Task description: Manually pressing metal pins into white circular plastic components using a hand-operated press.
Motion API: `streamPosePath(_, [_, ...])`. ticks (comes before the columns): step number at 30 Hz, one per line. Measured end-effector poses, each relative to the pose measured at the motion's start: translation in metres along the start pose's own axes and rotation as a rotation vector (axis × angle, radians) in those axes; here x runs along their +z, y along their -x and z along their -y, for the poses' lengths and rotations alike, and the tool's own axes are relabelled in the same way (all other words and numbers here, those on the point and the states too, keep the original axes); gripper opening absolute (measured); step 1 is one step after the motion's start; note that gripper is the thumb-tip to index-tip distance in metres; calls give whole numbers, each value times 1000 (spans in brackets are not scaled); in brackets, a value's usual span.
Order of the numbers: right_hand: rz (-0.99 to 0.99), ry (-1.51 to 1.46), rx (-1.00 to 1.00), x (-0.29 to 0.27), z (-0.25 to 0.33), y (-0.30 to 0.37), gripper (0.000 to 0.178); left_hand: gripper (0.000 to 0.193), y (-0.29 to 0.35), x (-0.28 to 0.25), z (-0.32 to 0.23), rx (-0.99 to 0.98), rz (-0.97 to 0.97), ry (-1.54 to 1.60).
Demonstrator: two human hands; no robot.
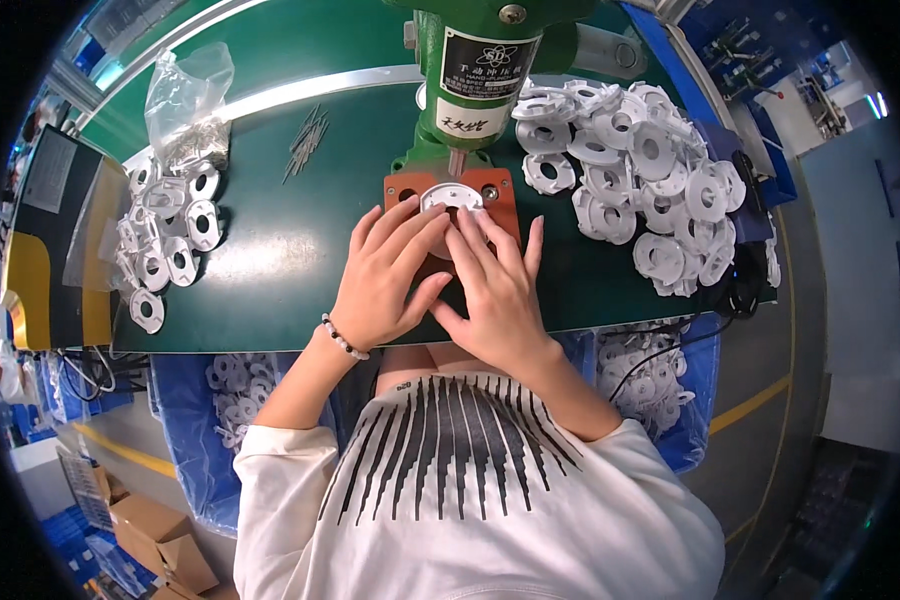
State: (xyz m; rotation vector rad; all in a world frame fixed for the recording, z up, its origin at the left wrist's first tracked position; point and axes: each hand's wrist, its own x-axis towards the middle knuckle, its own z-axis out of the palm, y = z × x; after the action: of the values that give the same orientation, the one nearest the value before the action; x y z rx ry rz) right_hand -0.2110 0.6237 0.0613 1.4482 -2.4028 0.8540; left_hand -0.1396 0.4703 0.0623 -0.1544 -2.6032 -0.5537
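A round white plastic part (452, 192) sits on the orange-red fixture block (398, 190) beneath the ram of a green hand press (462, 110). From the near left, my left hand (390, 265) reaches over the block with its fingers stretched out, the tips at the part's near left edge. My right hand (495, 275) mirrors it from the right, fingers spread and fingertips touching the near right edge. Both thumbs point inward and almost meet. My fingers hide the near side of the part, so I cannot tell how it is seated.
White ring-shaped parts are heaped to the right (655, 150), with a smaller pile on the left (165, 215). Thin metal pins (307, 145) lie behind, near a clear plastic bag (192, 95). Blue bins (195, 440) of white parts stand below the green tabletop (270, 300).
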Motion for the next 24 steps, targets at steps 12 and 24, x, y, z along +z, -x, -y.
streamPosePath(12, [-220, -99, -183, -9, -30, 10, 34, 54, 7, -5, 3, -38, 78, 125])
streamPosePath(24, [-405, -200, 33, 17, -47, 71, 32, 22, 20, -25, 190, -648, -211, -239])
